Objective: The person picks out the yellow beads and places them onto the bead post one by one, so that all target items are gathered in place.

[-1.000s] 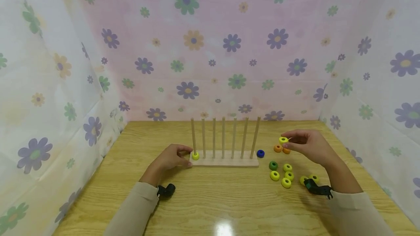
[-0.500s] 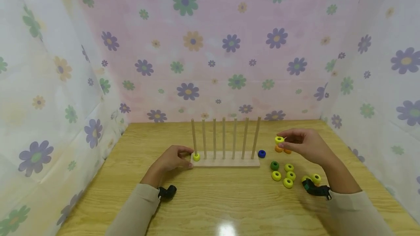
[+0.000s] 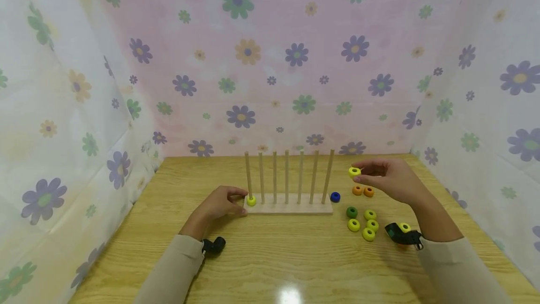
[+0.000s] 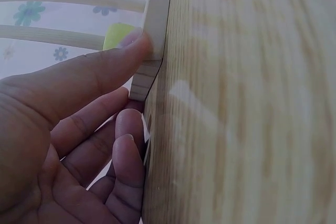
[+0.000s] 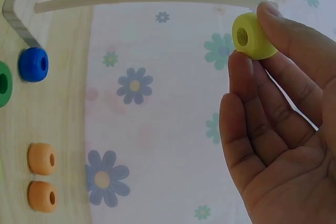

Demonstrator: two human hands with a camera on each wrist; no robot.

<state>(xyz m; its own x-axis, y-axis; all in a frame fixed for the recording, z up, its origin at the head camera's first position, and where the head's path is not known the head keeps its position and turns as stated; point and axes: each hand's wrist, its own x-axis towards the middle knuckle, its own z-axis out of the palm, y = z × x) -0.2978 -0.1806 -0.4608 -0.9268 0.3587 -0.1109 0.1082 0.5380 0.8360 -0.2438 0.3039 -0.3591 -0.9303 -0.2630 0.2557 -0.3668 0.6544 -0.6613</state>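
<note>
My right hand [image 3: 392, 179] pinches a yellow bead [image 3: 354, 172] between thumb and fingers, held up above the table to the right of a wooden peg rack [image 3: 291, 206]. In the right wrist view that bead [image 5: 254, 36] shows its hole facing left. With thumb at the front and fingers behind, my left hand [image 3: 221, 203] grips the left end of the rack's base [image 4: 157, 30]. A yellow bead [image 3: 251, 201] sits at the bottom of the leftmost peg; the other pegs are bare.
A blue bead [image 3: 335, 197] lies by the rack's right end. Two orange beads [image 3: 357, 190] are under my right hand. Closer in lie a green bead [image 3: 352, 212] and several yellow beads [image 3: 369, 234], some partly hidden by the wrist camera [image 3: 402, 234]. Flowered cloth surrounds the table.
My right hand has moved left and lifted the yellow bead higher, uncovering the two orange beads. My left hand stays at the rack's end.
</note>
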